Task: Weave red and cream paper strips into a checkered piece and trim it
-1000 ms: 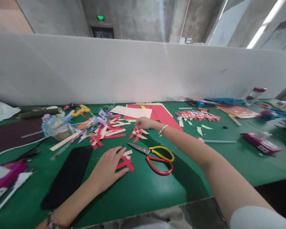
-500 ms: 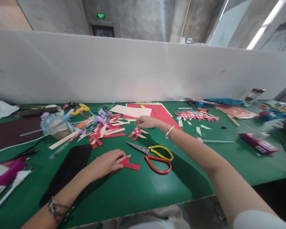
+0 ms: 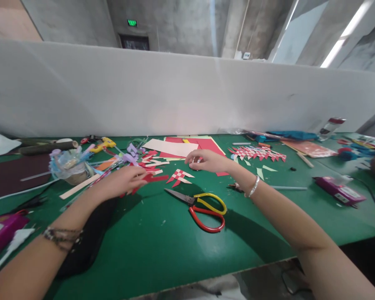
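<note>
My left hand (image 3: 128, 180) is closed on red paper strips (image 3: 158, 178), just over the near side of a pile of red and cream strips (image 3: 154, 161). My right hand (image 3: 210, 161) hangs over the near edge of the red paper sheets (image 3: 208, 143), its fingers curled around a small, roundish, pale thing that I cannot make out. Between the hands lies a red-and-cream woven paper fish (image 3: 178, 177) with pointed ends. Nearer to me, scissors (image 3: 192, 201) with one yellow and one red handle lie on the table.
Several woven paper fish (image 3: 259, 152) lie in a row at right. A black phone (image 3: 95, 233) lies under my left forearm. Purple boxes (image 3: 339, 189) sit at both sides. A yellow glue gun (image 3: 103, 144) lies behind a wrapped cup (image 3: 73, 166). A white partition (image 3: 175, 91) bounds the table.
My left hand has lifted the red paper strips off the near table and carried them forward and left to the pile. My right hand has shifted a little to the right.
</note>
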A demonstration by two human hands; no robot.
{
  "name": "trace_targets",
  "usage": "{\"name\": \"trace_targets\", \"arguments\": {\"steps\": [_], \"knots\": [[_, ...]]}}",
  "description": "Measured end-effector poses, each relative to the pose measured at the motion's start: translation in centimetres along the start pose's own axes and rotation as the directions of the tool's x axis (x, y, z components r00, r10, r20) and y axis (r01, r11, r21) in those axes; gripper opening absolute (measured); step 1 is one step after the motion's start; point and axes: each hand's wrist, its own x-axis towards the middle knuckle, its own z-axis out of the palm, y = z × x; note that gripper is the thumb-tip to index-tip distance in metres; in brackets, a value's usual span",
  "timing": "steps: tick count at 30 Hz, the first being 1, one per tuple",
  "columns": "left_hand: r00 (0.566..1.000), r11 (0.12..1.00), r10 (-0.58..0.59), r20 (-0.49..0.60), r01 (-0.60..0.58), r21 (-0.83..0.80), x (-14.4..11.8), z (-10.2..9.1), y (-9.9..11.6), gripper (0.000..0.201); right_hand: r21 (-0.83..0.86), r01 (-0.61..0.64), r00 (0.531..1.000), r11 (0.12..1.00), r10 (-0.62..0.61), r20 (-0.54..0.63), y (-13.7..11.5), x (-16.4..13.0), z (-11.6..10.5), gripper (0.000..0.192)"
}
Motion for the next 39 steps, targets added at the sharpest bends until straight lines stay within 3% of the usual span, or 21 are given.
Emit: {"name": "trace_targets", "arguments": {"steps": [4, 6, 8, 12, 17, 20, 25, 30, 34, 39], "knots": [[0.982, 0.985, -0.134, -0.133, 0.147, 0.095, 3.1, -0.7, -3.6, 0.025, -0.092, -0.039, 0.997, 0.995, 0.045, 0.067, 0.7, 0.2, 0.1, 0.018], [0.964, 0.967, -0.188, -0.189, 0.215, 0.135, 4.0, -0.3, -4.8, 0.018, -0.128, -0.063, 0.994, 0.990, 0.074, 0.082, 1.1, 0.5, 0.2, 0.020], [0.943, 0.953, -0.197, -0.267, 0.249, 0.175, 4.4, 0.4, -5.3, 0.025, -0.167, -0.094, 0.990, 0.982, 0.110, 0.088, 1.4, 0.8, 0.6, 0.022], [0.929, 0.947, -0.127, -0.349, 0.217, 0.235, 4.5, 2.2, -4.0, 0.043, -0.285, -0.172, 0.973, 0.943, 0.208, 0.100, 1.8, 1.7, 3.3, 0.030], [0.963, 0.971, 0.032, -0.267, 0.033, 0.235, 4.5, 4.7, -1.2, 0.040, -0.439, -0.289, 0.946, 0.851, 0.324, 0.005, 1.2, 3.3, 8.2, 0.042], [0.969, 0.980, 0.094, -0.228, -0.050, 0.194, 4.4, 5.6, -0.1, 0.035, -0.458, -0.299, 0.943, 0.837, 0.333, -0.007, 0.7, 4.4, 9.1, 0.033], [0.972, 0.991, 0.126, -0.200, -0.114, 0.067, 4.6, 5.8, 0.3, 0.033, -0.419, -0.293, 0.943, 0.859, 0.331, 0.018, 1.2, 5.9, 8.4, 0.034], [0.976, 0.993, 0.036, -0.215, -0.060, -0.104, 4.8, 5.4, 0.4, 0.040, -0.299, -0.309, 0.944, 0.903, 0.329, 0.015, 2.6, 6.6, 7.8, 0.040], [0.979, 0.963, -0.057, -0.197, 0.002, -0.268, 5.2, 6.0, 0.6, 0.053, -0.121, -0.274, 0.960, 0.954, 0.279, 0.028, 3.5, 6.9, 7.3, 0.028], [0.981, 0.881, -0.123, -0.149, 0.038, -0.472, 5.9, 6.7, 1.4, 0.063, 0.097, -0.143, 0.988, 0.985, 0.148, -0.046, 3.0, 6.7, 6.9, 0.016]]}}
